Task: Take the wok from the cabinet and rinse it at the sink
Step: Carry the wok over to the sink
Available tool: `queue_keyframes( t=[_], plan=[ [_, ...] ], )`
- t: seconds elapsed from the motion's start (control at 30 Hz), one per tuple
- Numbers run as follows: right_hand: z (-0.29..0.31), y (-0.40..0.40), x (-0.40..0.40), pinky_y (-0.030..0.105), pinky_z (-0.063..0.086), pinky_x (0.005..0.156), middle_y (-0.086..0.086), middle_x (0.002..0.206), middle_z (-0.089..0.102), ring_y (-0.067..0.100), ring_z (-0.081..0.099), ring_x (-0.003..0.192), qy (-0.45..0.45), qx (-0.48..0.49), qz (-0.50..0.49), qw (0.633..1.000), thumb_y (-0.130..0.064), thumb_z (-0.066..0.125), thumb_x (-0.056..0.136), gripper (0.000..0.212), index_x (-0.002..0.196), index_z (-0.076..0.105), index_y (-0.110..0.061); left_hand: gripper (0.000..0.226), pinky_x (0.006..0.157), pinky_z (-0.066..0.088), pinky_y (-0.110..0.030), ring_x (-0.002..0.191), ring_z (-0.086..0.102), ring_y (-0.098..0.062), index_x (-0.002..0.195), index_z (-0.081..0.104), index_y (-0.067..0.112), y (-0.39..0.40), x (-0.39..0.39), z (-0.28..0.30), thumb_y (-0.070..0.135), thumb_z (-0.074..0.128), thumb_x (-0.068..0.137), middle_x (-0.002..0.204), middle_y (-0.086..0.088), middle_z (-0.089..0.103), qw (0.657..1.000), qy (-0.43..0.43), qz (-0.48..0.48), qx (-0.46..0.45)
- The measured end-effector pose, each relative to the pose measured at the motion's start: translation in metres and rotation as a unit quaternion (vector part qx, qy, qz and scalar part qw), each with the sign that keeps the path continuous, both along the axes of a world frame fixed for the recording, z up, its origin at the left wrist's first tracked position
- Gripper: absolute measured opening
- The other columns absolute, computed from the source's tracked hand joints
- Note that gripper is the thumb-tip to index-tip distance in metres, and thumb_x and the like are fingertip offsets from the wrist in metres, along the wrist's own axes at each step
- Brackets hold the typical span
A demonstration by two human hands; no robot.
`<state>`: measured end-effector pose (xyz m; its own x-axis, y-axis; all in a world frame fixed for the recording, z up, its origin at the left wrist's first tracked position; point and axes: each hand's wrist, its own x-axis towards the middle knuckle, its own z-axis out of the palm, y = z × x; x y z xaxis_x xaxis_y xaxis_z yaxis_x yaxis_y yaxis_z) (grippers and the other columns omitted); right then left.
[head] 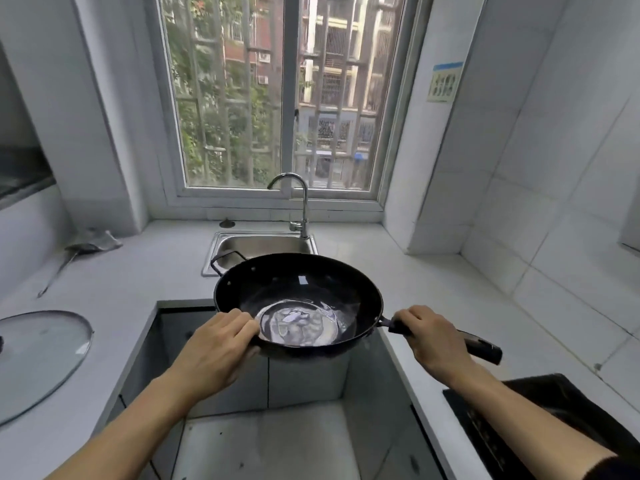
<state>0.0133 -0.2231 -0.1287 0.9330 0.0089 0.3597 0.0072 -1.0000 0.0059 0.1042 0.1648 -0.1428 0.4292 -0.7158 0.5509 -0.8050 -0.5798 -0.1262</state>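
**userA:** While both hands are on it, the wok is held up in the air just in front of the sink, tipped a little, with its far rim and small loop handle overlapping the sink's near edge. Is there water in it? I see a shiny patch on the bottom.

**userB:** Looks like a shallow pool or a wet glare down in the base, hard to say which. As for the grip: the right hand is wrapped tight around the long black handle, fingers curled over it, near where it joins the pan. The left hand pinches the near-left rim, fingers hooked over the inside edge.

**userA:** What else is around the sink?

**userB:** Faucet stands at the sink's back right corner, spout arching left over the basin. Behind the sink is a barred window. Left of the sink on the white counter lies a metal ladle or skimmer, and further toward the camera a glass lid. Near the camera, right of the sink, a black cooktop sits under the right forearm. An open cabinet space is right below the wok.
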Motion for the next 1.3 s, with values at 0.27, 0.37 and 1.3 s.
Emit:
queue_keyframes(
  t=[0.27,0.37,1.3],
  plan=[
    [-0.010,0.027,0.104,0.035,0.047,0.054,-0.003,0.093,0.058,0.026,0.057,0.075,0.036,-0.006,0.011,0.999,-0.006,0.069,0.073,0.038,0.102,0.058,-0.028,0.013,0.068,0.039,-0.029,0.076,0.050,-0.021,0.091,0.058,0.014,0.035,0.090,-0.011,0.026,0.059,0.091,0.092,0.000,0.056,1.000,0.010,-0.007,-0.011],
    [-0.014,0.033,0.149,0.034,0.046,0.054,-0.002,0.094,0.058,0.026,0.058,0.073,0.050,-0.015,0.024,0.998,-0.007,0.071,0.070,0.040,0.102,0.057,-0.027,0.014,0.068,0.043,-0.030,0.077,0.052,-0.022,0.093,0.057,0.014,0.044,0.129,-0.017,0.027,0.062,0.089,0.092,-0.001,0.057,1.000,0.016,0.001,-0.018],
    [-0.089,0.018,0.529,0.037,0.049,0.048,-0.003,0.082,0.057,0.024,0.055,0.060,0.129,0.027,0.021,0.991,-0.006,0.071,0.072,0.033,0.095,0.059,-0.027,0.015,0.066,0.036,-0.024,0.073,0.047,-0.018,0.085,0.053,0.018,0.023,0.490,-0.073,0.026,0.064,0.079,0.083,0.003,0.053,0.991,0.121,0.045,0.025]
  ],
)
